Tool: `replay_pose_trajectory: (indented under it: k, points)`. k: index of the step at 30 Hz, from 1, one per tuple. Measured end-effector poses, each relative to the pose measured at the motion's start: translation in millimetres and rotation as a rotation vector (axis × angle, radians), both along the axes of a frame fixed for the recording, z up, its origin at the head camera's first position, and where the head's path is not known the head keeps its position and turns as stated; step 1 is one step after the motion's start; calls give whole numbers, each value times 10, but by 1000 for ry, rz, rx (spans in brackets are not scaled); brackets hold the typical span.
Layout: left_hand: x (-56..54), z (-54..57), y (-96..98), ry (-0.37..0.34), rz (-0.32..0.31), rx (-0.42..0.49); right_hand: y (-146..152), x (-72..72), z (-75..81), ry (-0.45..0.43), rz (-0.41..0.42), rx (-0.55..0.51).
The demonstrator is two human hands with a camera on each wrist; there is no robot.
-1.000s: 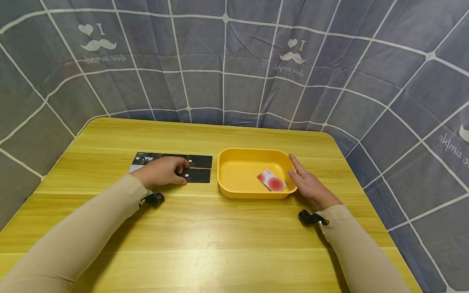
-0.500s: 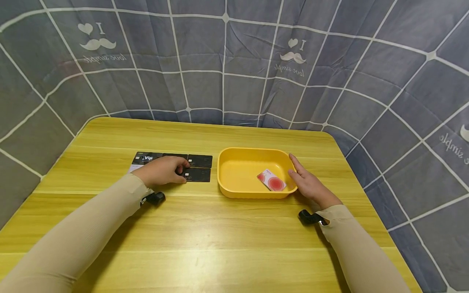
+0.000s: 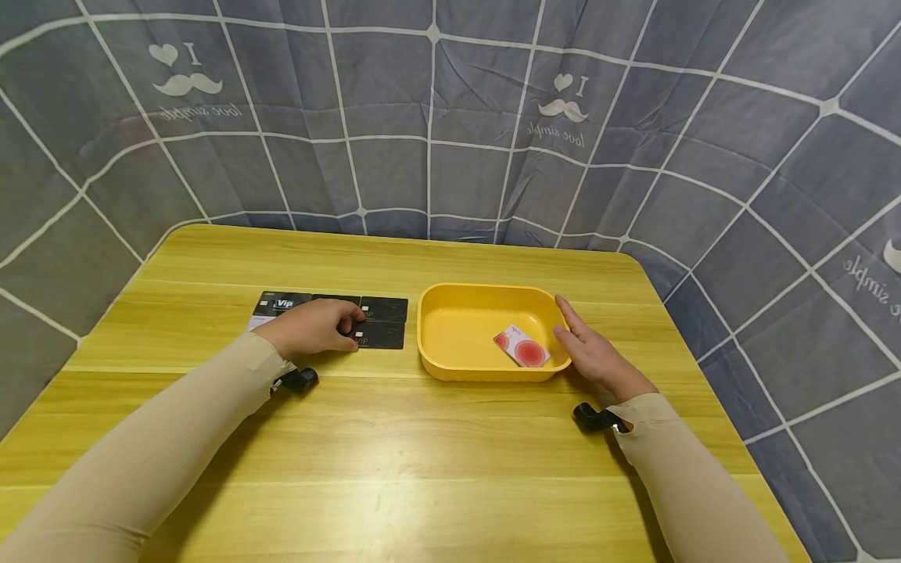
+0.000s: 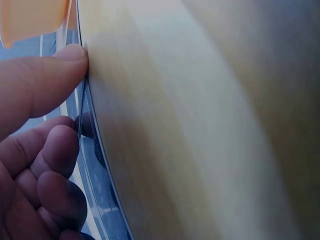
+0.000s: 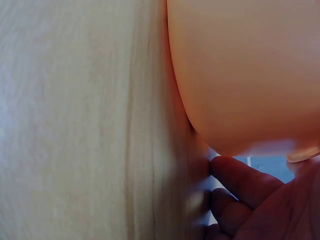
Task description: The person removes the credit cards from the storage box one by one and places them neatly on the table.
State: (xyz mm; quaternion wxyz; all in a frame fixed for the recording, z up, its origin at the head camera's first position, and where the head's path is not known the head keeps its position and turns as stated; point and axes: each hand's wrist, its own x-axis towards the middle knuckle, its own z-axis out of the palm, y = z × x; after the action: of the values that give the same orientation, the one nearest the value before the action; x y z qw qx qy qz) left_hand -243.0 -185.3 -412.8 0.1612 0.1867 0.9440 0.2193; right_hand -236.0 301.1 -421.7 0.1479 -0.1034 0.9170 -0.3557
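My left hand (image 3: 310, 327) bends over several flat cards on the table, its thumb and fingertips pinching the lower black VIP card (image 3: 385, 336). Against that card's far edge lies another black card (image 3: 391, 310). The hand partly covers the cards to the left, among them a black Vip card (image 3: 285, 301) and a pale one (image 3: 259, 321). In the left wrist view the thumb (image 4: 70, 55) meets a thin card edge. My right hand (image 3: 601, 361) grips the right end of a yellow plastic basin (image 3: 486, 375), thumb at the rim. Inside it rests a white card with red circles (image 3: 529, 349).
The wooden table (image 3: 394, 469) has rounded far corners. Behind it and along the right hangs a grey-blue checked curtain (image 3: 394, 180). Black wrist cameras sit below the left hand (image 3: 299, 381) and right hand (image 3: 591, 417).
The lower black card has slid slightly away from me, closing the narrow gap to the card beyond it. The right hand and basin have not moved.
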Motion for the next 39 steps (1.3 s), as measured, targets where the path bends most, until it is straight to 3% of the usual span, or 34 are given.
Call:
replay_pose_trajectory:
  k: [39]
  points:
    - [351, 13, 218, -20, 52, 12, 228, 51, -25, -9, 51, 8]
